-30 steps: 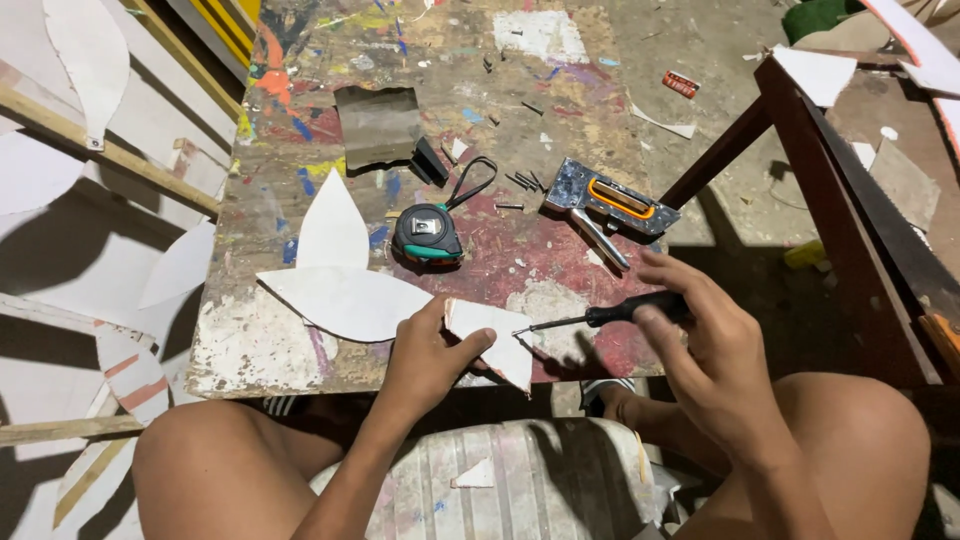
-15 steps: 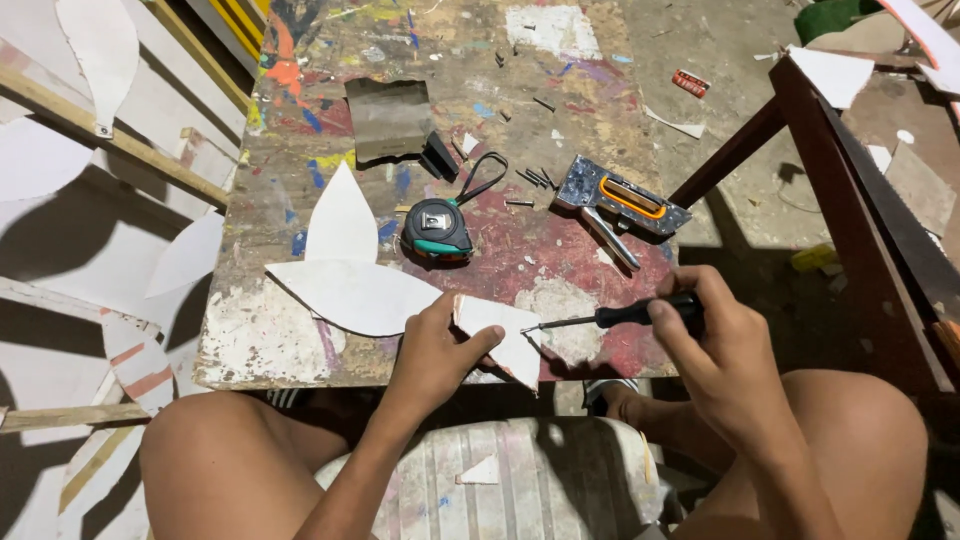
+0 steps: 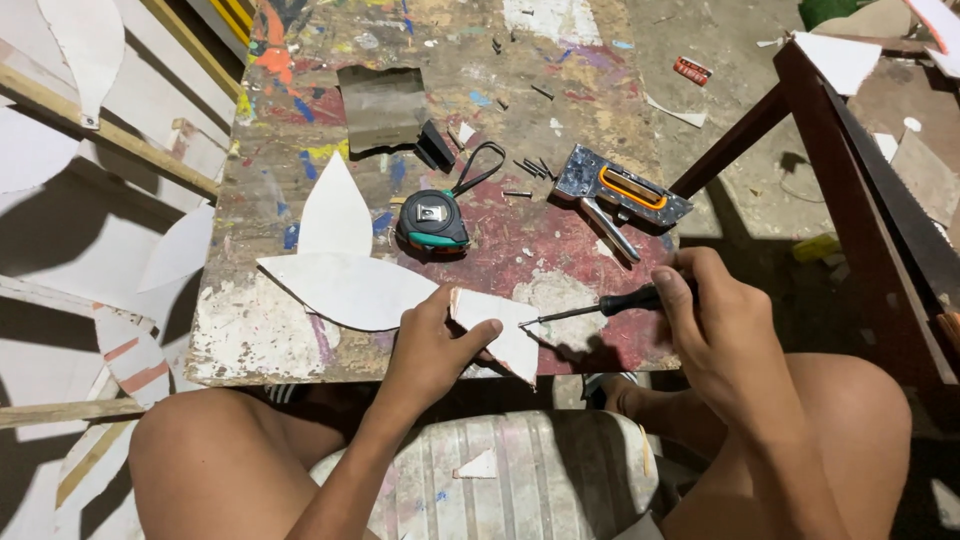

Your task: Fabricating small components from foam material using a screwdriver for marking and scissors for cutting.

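My left hand presses down on a white leaf-shaped cutout at the near edge of a paint-stained board, where a smaller white piece overlaps it. My right hand grips a black-handled screwdriver, its thin tip resting on the smaller piece near my left thumb. A second upright leaf shape lies behind the first.
A black and green tape measure with a looped strap sits mid-board. A grey and orange staple gun lies to its right, with loose screws nearby. A dark wooden frame stands at right. White cutouts lie at left.
The view has shifted slightly. My right hand has brought the screwdriver tip a little closer to the white piece; my left hand stays pressed on it.
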